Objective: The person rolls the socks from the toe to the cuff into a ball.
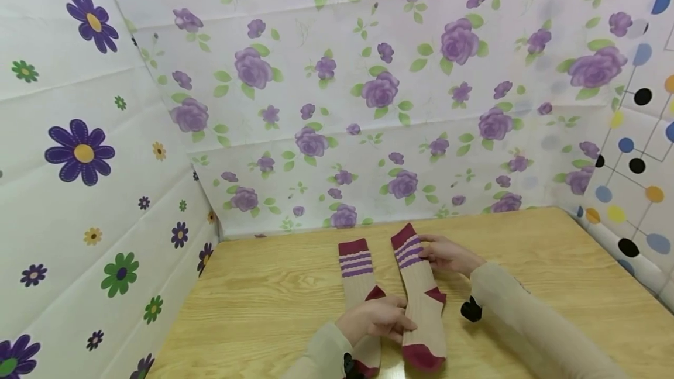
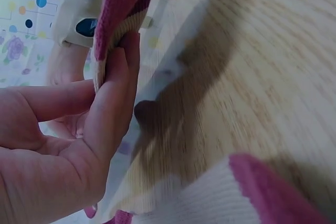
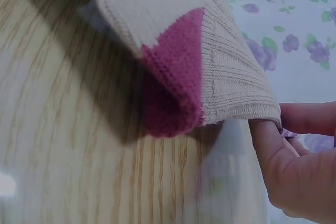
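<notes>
Two beige ribbed socks with maroon cuffs, heels and toes and purple stripes are side by side over the table. The right-hand sock (image 1: 423,312) is held at two places and is partly raised off the wood. My left hand (image 1: 376,317) pinches its foot edge near the toe between thumb and fingers, as the left wrist view confirms. Near the striped cuff, my right hand (image 1: 447,255) pinches the other edge; in the right wrist view the maroon heel (image 3: 178,77) hangs between. Beneath my left forearm and hand, the left-hand sock (image 1: 354,291) lies flat, its middle partly hidden.
The light wooden table (image 1: 263,303) extends to both sides of the socks. Behind it hangs a purple-rose curtain (image 1: 337,104), with a daisy-patterned sheet (image 1: 105,203) at the left and a dotted one (image 1: 632,192) at the right. Each wrist bears a small black device (image 1: 471,309).
</notes>
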